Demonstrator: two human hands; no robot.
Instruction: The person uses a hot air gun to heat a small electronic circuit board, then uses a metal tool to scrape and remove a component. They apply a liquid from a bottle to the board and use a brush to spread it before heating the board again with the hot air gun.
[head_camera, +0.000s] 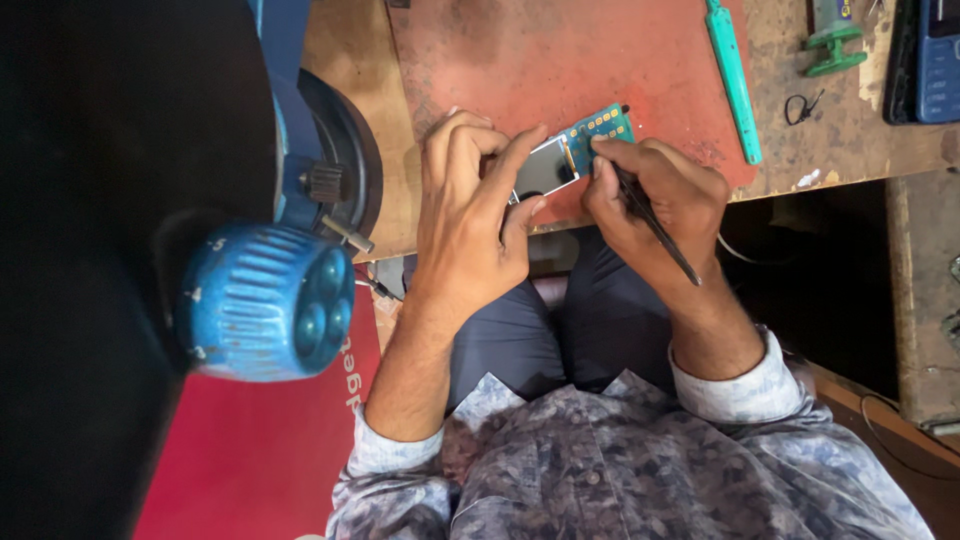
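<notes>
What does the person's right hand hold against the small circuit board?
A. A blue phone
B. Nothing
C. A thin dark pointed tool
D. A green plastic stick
C: the right hand grips a thin dark tool with its tip at the green circuit board.

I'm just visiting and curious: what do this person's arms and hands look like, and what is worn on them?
Both hands, the left hand and right hand, are bare, with no gloves. The patterned grey-blue shirt has pale sleeves rolled up, leaving the forearms uncovered.

Small grey screen (545, 167) on green board (598, 130), held mid-scene. Blue phone (938, 60) far right. Red sign (260, 450) near left, white lettering.
</notes>
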